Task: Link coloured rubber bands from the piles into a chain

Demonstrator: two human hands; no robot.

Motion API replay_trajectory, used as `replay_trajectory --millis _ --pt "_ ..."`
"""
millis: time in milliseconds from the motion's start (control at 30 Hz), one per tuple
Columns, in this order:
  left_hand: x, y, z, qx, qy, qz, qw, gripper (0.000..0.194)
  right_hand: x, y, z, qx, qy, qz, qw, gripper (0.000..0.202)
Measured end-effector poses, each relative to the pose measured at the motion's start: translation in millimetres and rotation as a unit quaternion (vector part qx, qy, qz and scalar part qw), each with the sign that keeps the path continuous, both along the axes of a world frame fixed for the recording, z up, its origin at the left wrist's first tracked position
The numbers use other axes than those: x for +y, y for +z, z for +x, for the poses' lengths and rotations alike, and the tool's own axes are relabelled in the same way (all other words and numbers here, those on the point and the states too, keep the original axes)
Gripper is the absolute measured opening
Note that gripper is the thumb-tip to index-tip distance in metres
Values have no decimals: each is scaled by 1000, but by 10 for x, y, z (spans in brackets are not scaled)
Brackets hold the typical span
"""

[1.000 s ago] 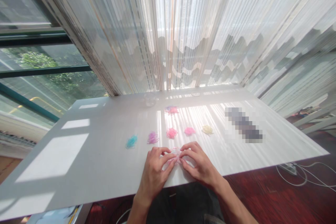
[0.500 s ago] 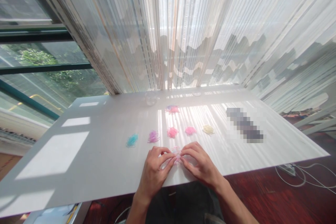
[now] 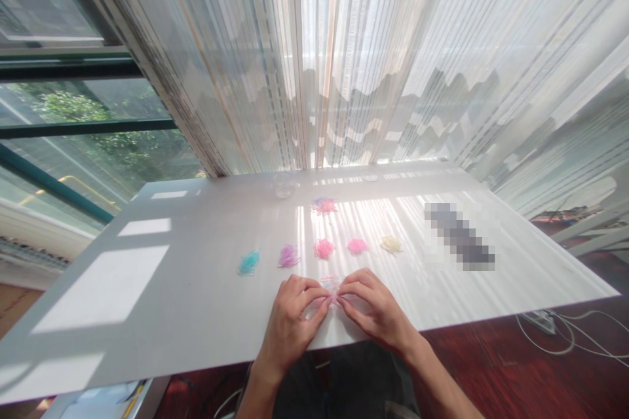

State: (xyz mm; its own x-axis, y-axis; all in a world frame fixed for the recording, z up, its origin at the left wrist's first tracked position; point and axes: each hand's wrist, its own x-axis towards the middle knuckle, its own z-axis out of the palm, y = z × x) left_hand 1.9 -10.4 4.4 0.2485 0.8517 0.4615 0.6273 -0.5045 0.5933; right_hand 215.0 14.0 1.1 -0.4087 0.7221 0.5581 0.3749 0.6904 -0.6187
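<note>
My left hand (image 3: 296, 311) and my right hand (image 3: 368, 301) meet at the table's near edge, thumbs and index fingertips pinched close together. Between them is a small mixed pile of thin pink and pale strands (image 3: 331, 283); what exactly the fingertips grip is too small to tell. Beyond my hands lies a row of small piles: teal (image 3: 249, 262), purple (image 3: 289, 255), red-pink (image 3: 324, 249), light pink (image 3: 358, 246) and pale yellow (image 3: 391, 244). A mixed-colour pile (image 3: 324, 205) sits farther back.
On the white table (image 3: 206, 314), a clear round container (image 3: 284, 185) stands at the back, with a clear flat disc (image 3: 369, 178) to its right. A pixelated dark object (image 3: 459, 236) lies on the right. White cables (image 3: 565, 334) run over the floor at right.
Both hands stay at the same spot, their fingertips shifted slightly. The whole view has moved a little.
</note>
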Motion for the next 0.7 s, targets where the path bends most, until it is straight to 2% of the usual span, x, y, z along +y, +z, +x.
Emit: replay_trajectory --millis 700 --pt "-9 18 3 -22 -8 17 1000 6 -7 17 7 6 7 -9 1000 12"
